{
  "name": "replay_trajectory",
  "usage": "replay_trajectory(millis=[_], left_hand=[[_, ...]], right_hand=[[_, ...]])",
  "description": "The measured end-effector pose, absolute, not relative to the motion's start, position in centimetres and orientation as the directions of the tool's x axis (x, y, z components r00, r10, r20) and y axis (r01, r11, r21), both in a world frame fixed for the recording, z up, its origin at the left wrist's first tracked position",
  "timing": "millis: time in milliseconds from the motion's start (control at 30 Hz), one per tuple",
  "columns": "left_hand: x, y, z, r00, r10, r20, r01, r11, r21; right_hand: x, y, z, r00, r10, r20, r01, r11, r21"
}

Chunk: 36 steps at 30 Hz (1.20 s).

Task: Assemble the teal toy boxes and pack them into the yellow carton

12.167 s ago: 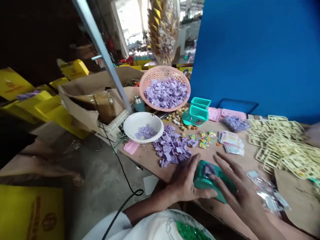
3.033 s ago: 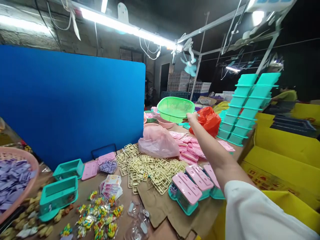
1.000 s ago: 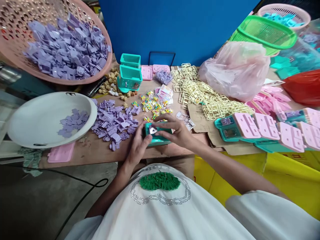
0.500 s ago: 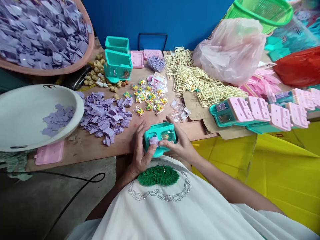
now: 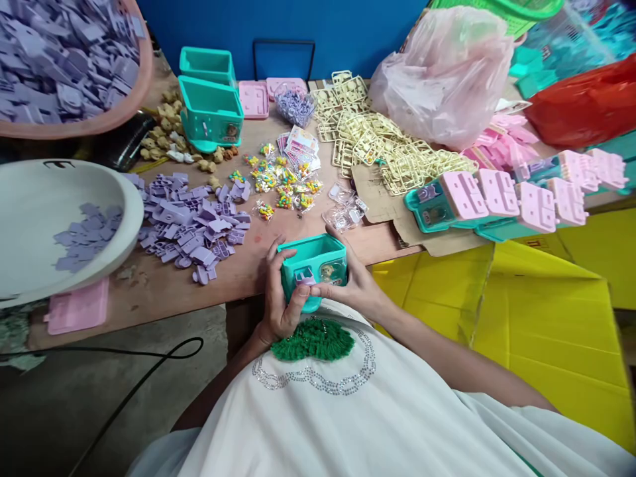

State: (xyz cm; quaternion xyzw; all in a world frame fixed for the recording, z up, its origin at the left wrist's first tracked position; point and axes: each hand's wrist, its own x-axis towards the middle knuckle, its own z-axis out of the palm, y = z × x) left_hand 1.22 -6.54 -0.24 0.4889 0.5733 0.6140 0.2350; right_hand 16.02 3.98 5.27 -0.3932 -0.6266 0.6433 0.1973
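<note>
Now held: one teal toy box (image 5: pixel 313 268), lifted off the wooden bench (image 5: pixel 163 291) edge and drawn close to my chest since a second ago; my left hand (image 5: pixel 281 298) and right hand (image 5: pixel 355 285) clasp its sides, thumbs pressing a lilac piece (image 5: pixel 304 277) on the front face; loose lilac parts (image 5: pixel 191 222) lie left on the bench

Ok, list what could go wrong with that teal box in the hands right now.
The teal box is held off the table edge by the left hand and right hand; a slip would likely drop it to the floor. The small purple piece at its front, under the fingertips, may pop loose.
</note>
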Motion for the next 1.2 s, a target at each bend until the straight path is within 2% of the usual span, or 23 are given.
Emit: replay_trajectory(millis=[133,567,900,1067,1200], left_hand=[[1.2,-6.3,-0.1,-0.42,0.836,0.353,0.292,-0.243,0.925],[1.5,-6.2,0.0,-0.431,0.829,0.357,0.334,-0.22,0.916],[1.4,-5.9,0.0,-0.43,0.817,0.383,0.325,-0.256,0.91],[1.3,-6.1,-0.2,-0.395,0.817,0.42,0.399,-0.26,0.88],[1.2,-6.0,0.0,-0.388,0.822,0.416,0.386,-0.265,0.883]], right_hand=[[15.9,3.7,5.6,-0.6,0.745,-0.293,0.213,-0.204,-0.955],[15.5,3.6,6.1,-0.565,0.769,-0.3,0.207,-0.221,-0.953],[15.6,2.9,5.9,-0.528,0.812,-0.249,0.23,-0.145,-0.962],[15.5,3.1,6.3,-0.519,0.802,-0.296,0.248,-0.19,-0.95],[15.6,2.9,6.1,-0.509,0.8,-0.318,0.25,-0.217,-0.944]])
